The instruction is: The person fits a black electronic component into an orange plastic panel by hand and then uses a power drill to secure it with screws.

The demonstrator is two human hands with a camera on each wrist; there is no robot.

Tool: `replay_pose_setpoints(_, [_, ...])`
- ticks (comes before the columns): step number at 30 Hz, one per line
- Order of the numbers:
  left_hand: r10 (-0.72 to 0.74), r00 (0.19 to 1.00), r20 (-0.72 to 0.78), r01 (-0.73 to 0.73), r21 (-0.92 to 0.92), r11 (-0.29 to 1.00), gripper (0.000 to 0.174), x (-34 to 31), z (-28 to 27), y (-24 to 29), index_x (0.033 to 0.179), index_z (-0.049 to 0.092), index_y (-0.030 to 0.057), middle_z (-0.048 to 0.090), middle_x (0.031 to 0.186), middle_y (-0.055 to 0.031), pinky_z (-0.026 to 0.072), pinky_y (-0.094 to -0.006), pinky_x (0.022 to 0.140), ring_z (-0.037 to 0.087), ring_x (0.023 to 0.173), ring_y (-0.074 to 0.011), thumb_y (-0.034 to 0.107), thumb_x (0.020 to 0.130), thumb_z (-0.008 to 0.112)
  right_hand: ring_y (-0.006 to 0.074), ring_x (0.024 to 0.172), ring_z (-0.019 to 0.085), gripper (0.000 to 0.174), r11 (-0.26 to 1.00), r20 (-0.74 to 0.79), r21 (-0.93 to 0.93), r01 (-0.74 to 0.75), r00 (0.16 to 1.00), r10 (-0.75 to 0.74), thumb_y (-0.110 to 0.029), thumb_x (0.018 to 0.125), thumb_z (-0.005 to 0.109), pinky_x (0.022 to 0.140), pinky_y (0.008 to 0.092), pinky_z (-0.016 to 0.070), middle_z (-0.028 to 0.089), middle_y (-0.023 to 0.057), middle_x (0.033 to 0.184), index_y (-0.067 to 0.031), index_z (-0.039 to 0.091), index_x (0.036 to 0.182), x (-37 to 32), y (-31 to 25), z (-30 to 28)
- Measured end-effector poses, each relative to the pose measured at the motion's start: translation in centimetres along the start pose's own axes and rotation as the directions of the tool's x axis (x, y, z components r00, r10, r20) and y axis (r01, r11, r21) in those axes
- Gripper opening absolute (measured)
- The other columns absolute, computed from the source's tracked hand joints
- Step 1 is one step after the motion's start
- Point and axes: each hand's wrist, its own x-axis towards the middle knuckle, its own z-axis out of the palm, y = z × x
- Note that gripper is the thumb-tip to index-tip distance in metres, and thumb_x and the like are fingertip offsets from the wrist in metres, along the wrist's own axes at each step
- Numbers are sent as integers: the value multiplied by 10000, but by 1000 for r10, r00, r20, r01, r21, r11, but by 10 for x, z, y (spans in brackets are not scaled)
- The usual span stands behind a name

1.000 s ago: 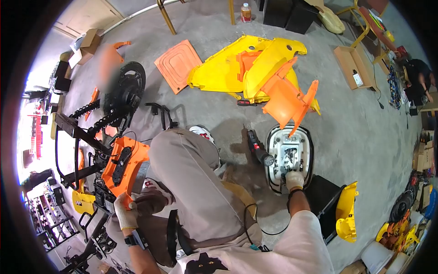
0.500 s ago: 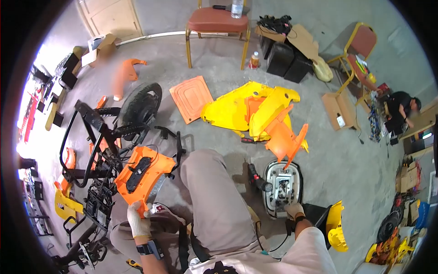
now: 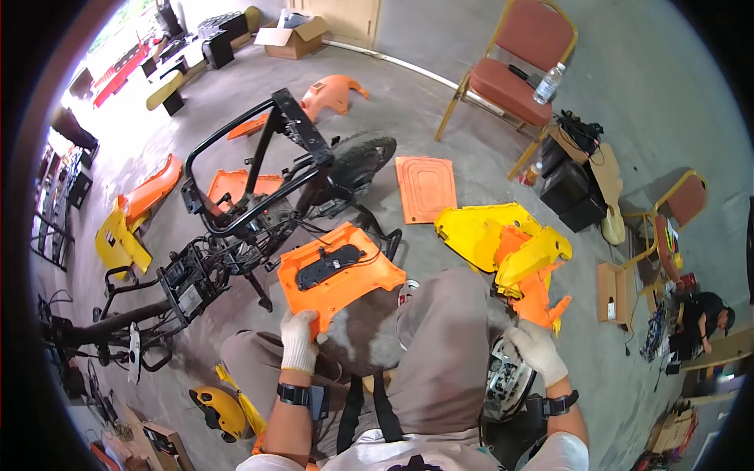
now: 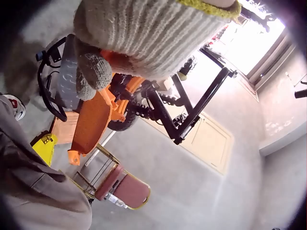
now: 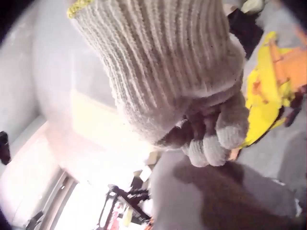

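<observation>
My gloved left hand [image 3: 300, 337] grips the near end of an orange plastic panel [image 3: 334, 298], its thumb and fingers wrapped on the edge. A long black piece [image 3: 330, 267] lies along the panel's middle. The same panel [image 4: 91, 124] hangs below the glove in the left wrist view. My gloved right hand [image 3: 538, 353] is raised over a pale oval tub [image 3: 506, 388] with dark small parts inside, partly hidden by the hand. In the right wrist view its fingers [image 5: 216, 151] curl toward the palm around small dark, glinting parts [image 5: 182, 123], mostly hidden.
A black two-wheeler frame [image 3: 314, 145] with its rear wheel [image 3: 369, 161] stands to the left. Yellow panels [image 3: 475, 231] and a flat orange cover [image 3: 426, 188] lie on the floor ahead. Chairs [image 3: 510, 90] stand farther back; another person [image 3: 703, 322] sits at far right.
My right hand has lifted from inside the tub and moved up and toward me. My left hand keeps hold of the orange panel. The head view has swung left and upward.
</observation>
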Motion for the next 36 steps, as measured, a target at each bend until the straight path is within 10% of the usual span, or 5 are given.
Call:
replay_pose_setpoints(4, [113, 992, 59, -102, -161, 982, 459, 21, -6, -23, 1239, 488, -20, 662, 1027, -158, 572, -375, 493, 689, 734, -289, -83, 785, 487, 190, 564, 572, 321, 923, 318, -245, 298, 924, -214, -269, 927, 507, 574, 340, 464, 580, 93, 642, -6, 578, 758, 1, -97, 20])
replay_pose_setpoints(7, [-69, 993, 91, 76, -81, 994, 486, -9, 6, 5, 1254, 475, -31, 660, 1057, -197, 596, -390, 529, 699, 769, -320, -99, 772, 466, 231, 644, 596, 333, 819, 377, -258, 512, 834, -403, -286, 924, 499, 628, 356, 469, 583, 123, 672, -3, 587, 773, 37, -132, 49])
replay_pose_setpoints(12, [38, 999, 8, -37, -127, 991, 483, -6, 12, -5, 1255, 472, -60, 653, 1064, -218, 612, -406, 573, 700, 791, -334, -107, 776, 439, 374, 796, 632, 326, 601, 373, -380, 703, 711, -596, -282, 905, 465, 739, 451, 487, 645, 200, 804, -12, 639, 843, 114, -164, 99])
replay_pose_setpoints(36, [106, 992, -65, -107, -16, 994, 405, -1, 4, -11, 1188, 553, -50, 662, 951, -140, 554, -332, 498, 656, 637, -237, -53, 784, 544, 389, 981, 638, 310, 698, 331, -261, 667, 741, -585, -294, 846, 530, 859, 457, 506, 686, 196, 1009, -84, 715, 980, 207, -152, 188])
